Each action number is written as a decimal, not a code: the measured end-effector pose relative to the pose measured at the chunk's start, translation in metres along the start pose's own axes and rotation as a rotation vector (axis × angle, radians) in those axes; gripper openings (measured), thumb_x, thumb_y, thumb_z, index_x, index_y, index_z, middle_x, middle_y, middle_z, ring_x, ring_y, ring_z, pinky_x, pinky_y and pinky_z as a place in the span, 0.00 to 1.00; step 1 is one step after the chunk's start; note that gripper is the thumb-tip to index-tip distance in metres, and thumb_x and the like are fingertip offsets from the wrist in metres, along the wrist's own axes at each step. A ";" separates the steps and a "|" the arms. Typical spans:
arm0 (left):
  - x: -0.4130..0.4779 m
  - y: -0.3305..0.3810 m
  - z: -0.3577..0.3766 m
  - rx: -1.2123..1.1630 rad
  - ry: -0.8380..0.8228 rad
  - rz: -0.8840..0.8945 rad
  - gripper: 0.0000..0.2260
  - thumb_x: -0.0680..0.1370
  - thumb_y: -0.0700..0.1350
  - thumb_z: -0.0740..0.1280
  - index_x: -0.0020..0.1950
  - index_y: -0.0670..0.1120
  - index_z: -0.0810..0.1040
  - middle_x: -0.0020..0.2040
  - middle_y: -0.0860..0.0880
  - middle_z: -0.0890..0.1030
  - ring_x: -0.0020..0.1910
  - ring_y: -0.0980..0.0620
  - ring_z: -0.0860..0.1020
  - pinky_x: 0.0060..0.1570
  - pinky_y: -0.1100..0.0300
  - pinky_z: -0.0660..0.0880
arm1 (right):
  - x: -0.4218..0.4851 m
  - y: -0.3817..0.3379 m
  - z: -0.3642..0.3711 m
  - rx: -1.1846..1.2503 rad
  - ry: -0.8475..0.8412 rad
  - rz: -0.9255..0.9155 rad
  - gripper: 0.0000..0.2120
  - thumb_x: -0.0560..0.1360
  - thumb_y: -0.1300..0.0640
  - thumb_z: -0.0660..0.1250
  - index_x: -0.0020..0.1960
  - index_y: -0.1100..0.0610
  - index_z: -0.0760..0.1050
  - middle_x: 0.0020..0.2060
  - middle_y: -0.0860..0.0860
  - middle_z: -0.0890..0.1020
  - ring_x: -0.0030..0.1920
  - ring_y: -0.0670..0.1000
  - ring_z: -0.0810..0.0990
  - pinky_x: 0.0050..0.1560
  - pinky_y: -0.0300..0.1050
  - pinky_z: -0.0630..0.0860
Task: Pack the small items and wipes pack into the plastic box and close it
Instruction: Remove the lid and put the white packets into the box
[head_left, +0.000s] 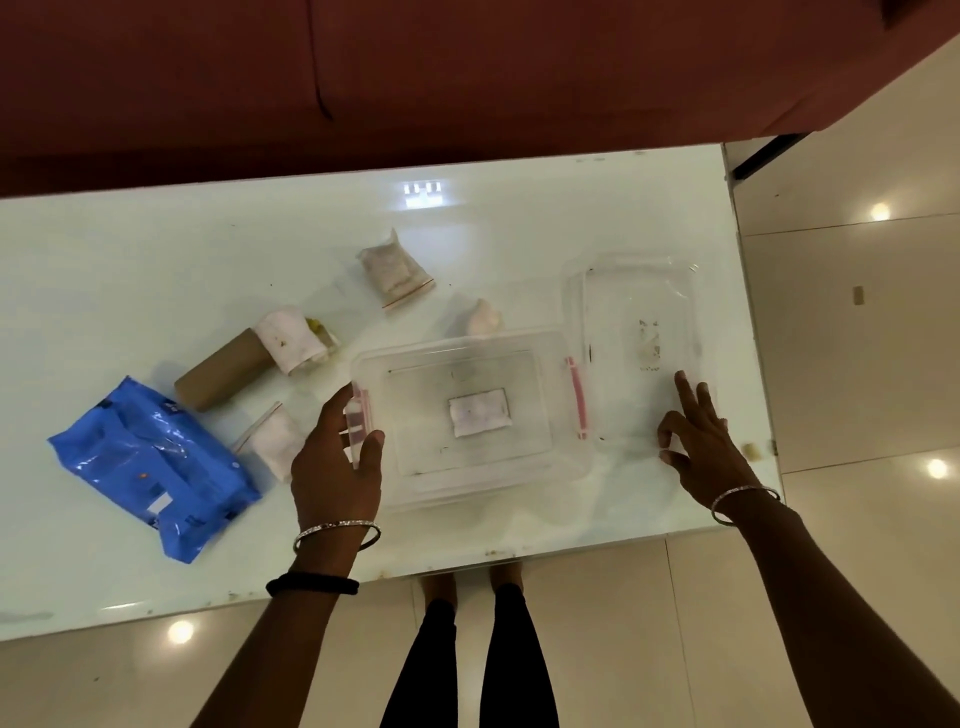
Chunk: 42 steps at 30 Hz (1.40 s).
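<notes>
A clear plastic box (470, 470) with pink side clips stands open near the table's front edge, with only a white label showing on its floor. My left hand (332, 462) grips its left rim at the pink clip. The clear lid (636, 291) lies flat just right of the box; my right hand (696, 441) rests on its near edge with fingers spread. The blue wipes pack (150, 467) lies at the front left. A brown roll with white cloth (249, 358), two small zip bags (272, 441) (395, 270) and a white lump (480, 317) lie around the box.
The glossy white table (156, 260) ends just right of the lid and close in front of the box. A dark red sofa (363, 78) runs along the far side. My legs and feet (467, 649) stand on the tiled floor below the front edge.
</notes>
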<state>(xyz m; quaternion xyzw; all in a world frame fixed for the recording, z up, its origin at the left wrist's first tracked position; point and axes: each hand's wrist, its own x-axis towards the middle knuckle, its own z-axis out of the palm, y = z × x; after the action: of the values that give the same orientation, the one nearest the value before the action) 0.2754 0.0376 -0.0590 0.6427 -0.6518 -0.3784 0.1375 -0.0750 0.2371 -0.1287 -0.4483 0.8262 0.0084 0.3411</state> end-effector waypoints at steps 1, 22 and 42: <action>0.000 0.001 -0.001 -0.006 -0.004 -0.004 0.24 0.74 0.39 0.70 0.69 0.47 0.70 0.56 0.45 0.82 0.46 0.55 0.78 0.49 0.60 0.72 | 0.001 -0.002 -0.005 -0.036 -0.053 0.016 0.14 0.71 0.66 0.70 0.45 0.52 0.68 0.79 0.48 0.41 0.78 0.56 0.37 0.71 0.71 0.52; 0.166 0.046 0.018 0.000 -0.069 -0.292 0.20 0.73 0.55 0.69 0.58 0.44 0.79 0.59 0.43 0.81 0.60 0.42 0.78 0.60 0.54 0.71 | 0.131 -0.262 -0.054 0.240 0.197 0.193 0.19 0.73 0.45 0.68 0.56 0.58 0.75 0.53 0.56 0.80 0.57 0.57 0.79 0.50 0.43 0.69; 0.198 0.046 0.041 -0.341 -0.055 -0.479 0.16 0.59 0.52 0.79 0.37 0.43 0.80 0.34 0.48 0.79 0.37 0.45 0.81 0.42 0.57 0.80 | 0.124 -0.273 -0.065 0.809 0.428 0.138 0.19 0.62 0.59 0.78 0.51 0.56 0.78 0.44 0.49 0.83 0.40 0.48 0.83 0.39 0.38 0.80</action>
<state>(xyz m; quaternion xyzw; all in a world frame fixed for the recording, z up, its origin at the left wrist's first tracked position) 0.1875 -0.1416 -0.1170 0.7355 -0.4118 -0.5214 0.1327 0.0477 -0.0379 -0.0696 -0.2147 0.8429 -0.3847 0.3089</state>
